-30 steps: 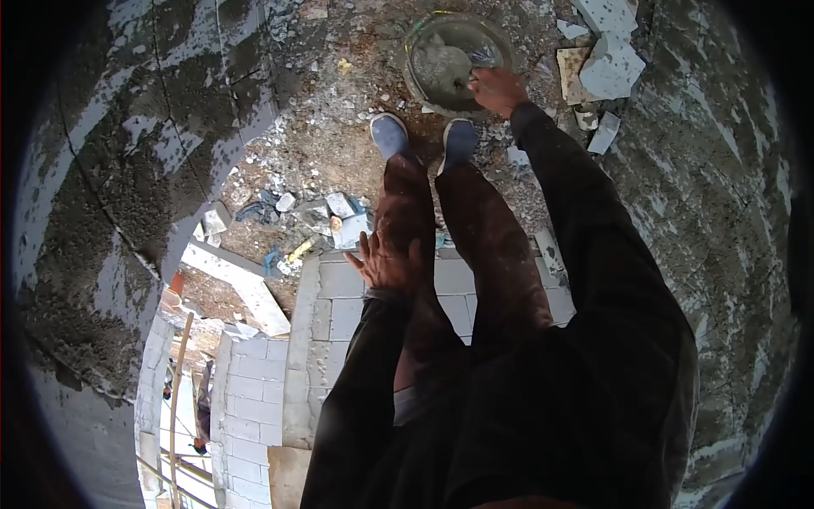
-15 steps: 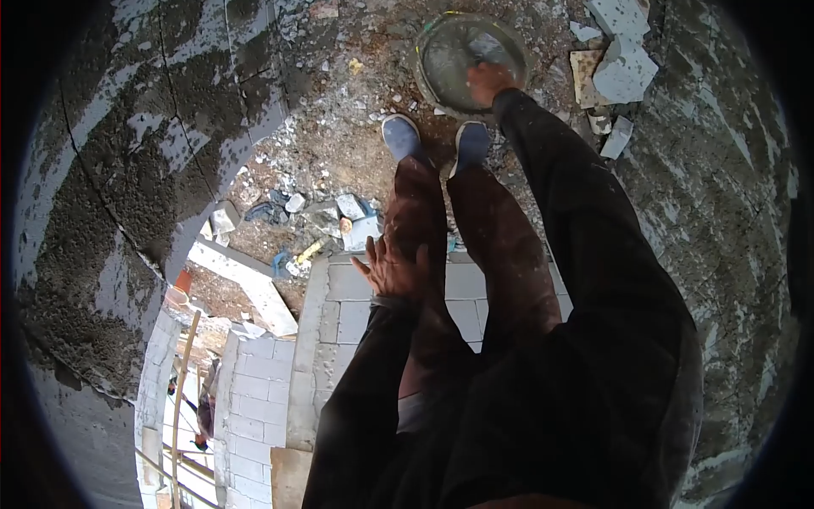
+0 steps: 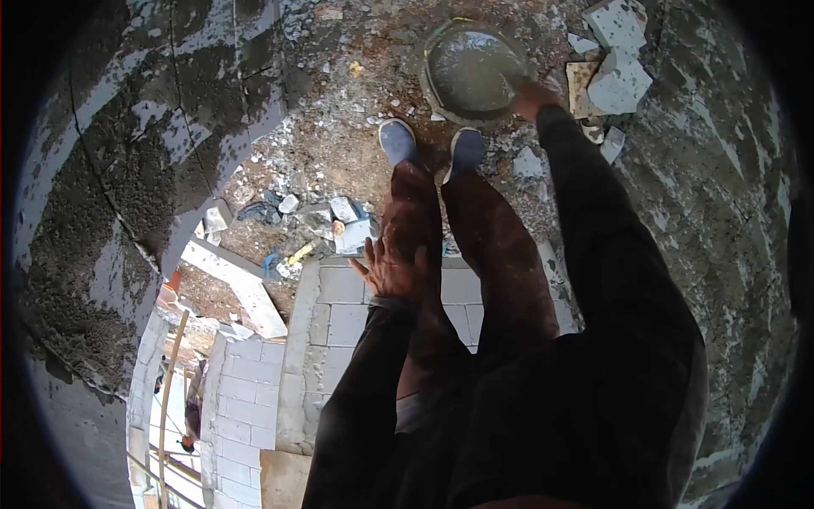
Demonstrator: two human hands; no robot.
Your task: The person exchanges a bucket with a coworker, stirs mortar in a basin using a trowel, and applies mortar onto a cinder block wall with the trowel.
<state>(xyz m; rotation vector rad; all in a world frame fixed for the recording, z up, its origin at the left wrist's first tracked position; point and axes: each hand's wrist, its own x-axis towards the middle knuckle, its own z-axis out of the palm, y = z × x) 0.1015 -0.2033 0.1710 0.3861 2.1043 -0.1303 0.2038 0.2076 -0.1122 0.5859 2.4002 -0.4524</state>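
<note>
A round basin (image 3: 434,85) stands on the ground beyond my feet, with wet grey mortar (image 3: 475,68) inside. My right hand (image 3: 536,100) is at the basin's right edge, its fingers closed and turned toward the mortar. A thin shape shows by the fingers, too unclear to name. My left hand (image 3: 397,270) rests on my left leg (image 3: 415,204) near the knee, fingers spread and holding nothing.
Broken white block pieces (image 3: 619,81) lie right of the basin. More rubble (image 3: 343,220) is scattered left of my legs. Rough plastered walls (image 3: 721,212) rise on both sides. Below me is blockwork (image 3: 348,322). A distant person (image 3: 193,407) shows at lower left.
My right hand has moved from over the mortar to the right, out to the basin's edge. My left hand has stayed on my leg. The view has shifted slightly.
</note>
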